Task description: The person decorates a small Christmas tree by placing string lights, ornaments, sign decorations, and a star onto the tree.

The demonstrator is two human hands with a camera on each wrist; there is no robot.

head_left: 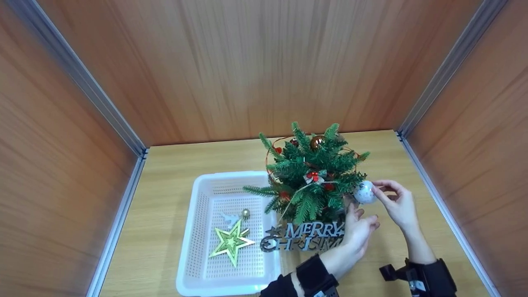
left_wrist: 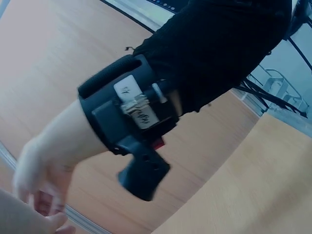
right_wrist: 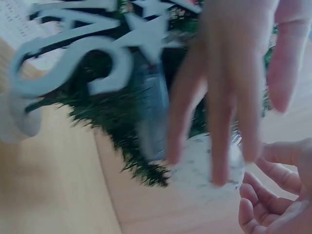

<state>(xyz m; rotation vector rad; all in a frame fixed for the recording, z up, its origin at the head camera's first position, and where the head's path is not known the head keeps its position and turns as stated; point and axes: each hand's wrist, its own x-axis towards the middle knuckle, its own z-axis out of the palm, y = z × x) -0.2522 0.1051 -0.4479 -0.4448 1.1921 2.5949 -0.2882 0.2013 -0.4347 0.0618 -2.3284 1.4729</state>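
My right hand (head_left: 398, 206) pinches a white speckled Christmas ball (head_left: 365, 192) between thumb and fingers, at the right side of a small Christmas tree (head_left: 307, 202). Just below and left of the ball is my left hand (head_left: 358, 233), its fingertips up by the lower right branches. In the right wrist view the left hand's fingers (right_wrist: 222, 117) stretch down straight in front of the ball (right_wrist: 202, 178). The left wrist view catches the right hand (left_wrist: 46, 170) at its lower left; the ball does not show there. Red berries, a bow and a copper ball (head_left: 317, 142) decorate the tree.
Left of the tree stands a white perforated basket (head_left: 187, 247). In it lie a green-gold star (head_left: 232, 242), a small gold ball (head_left: 246, 213) and a pale ornament (head_left: 229, 219). A grey lettered MERRY CHRISTMAS sign (head_left: 307, 237) fronts the tree. Wood panels (head_left: 264, 74) enclose the table.
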